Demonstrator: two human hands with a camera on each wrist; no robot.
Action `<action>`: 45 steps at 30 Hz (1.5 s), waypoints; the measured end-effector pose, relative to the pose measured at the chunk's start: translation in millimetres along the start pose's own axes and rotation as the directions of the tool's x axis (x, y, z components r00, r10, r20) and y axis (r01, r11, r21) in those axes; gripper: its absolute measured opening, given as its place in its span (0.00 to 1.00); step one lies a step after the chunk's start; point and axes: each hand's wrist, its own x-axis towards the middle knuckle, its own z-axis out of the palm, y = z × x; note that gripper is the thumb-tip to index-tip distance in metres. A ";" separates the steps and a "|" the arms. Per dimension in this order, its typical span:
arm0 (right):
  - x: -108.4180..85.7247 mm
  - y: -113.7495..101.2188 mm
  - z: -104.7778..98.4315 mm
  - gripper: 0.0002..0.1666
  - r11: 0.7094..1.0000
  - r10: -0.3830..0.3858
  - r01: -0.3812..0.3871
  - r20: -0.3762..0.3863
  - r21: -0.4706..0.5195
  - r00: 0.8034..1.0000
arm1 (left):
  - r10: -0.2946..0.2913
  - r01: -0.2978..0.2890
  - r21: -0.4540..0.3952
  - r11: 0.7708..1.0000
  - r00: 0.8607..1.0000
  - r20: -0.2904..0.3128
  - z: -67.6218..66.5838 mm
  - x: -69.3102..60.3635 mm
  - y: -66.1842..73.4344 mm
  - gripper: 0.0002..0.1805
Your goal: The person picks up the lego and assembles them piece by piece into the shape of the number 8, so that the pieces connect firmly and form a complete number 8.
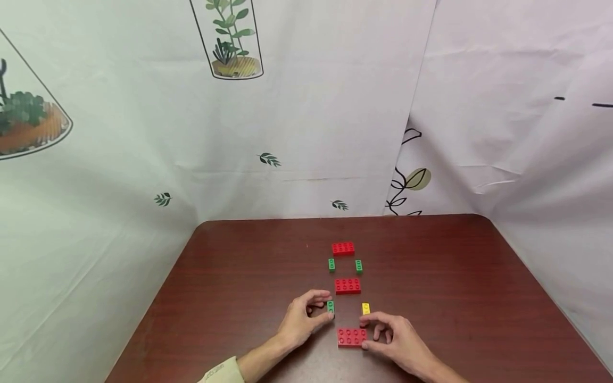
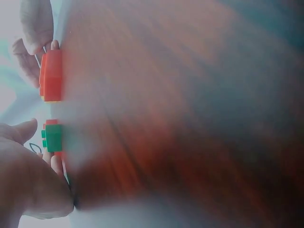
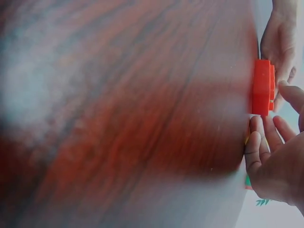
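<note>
In the head view, my left hand (image 1: 298,321) is beside a small green brick (image 1: 330,307), thumb near its lower end and fingers near its upper end. The left wrist view shows a gap between the thumb and this green brick (image 2: 54,137). My right hand (image 1: 403,340) has its thumb at the lower right corner of a red brick (image 1: 351,338), with the index fingertip just below a small yellow brick (image 1: 366,308). Relaxed fingers of the right hand (image 3: 280,166) lie beside the red brick (image 3: 261,88) in the right wrist view, not curled round it.
Farther back on the brown table (image 1: 230,298) lie a middle red brick (image 1: 347,286), two small green bricks (image 1: 331,265) (image 1: 358,266) and a far red brick (image 1: 343,248). A printed white cloth (image 1: 316,133) hangs behind the table.
</note>
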 end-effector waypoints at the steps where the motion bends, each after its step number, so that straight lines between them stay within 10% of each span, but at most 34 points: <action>1: 0.1 0.3 0.1 0.22 1.000 -0.005 0.005 -0.001 -0.005 1.000 | -0.004 0.004 0.005 1.000 1.000 -0.001 0.0 0.0 0.1 0.22; 45: 1.4 4.4 7.4 0.17 0.994 -0.068 0.065 -0.030 -0.089 0.997 | 0.055 -0.054 0.129 0.990 0.998 -0.006 0.6 0.5 -0.3 0.19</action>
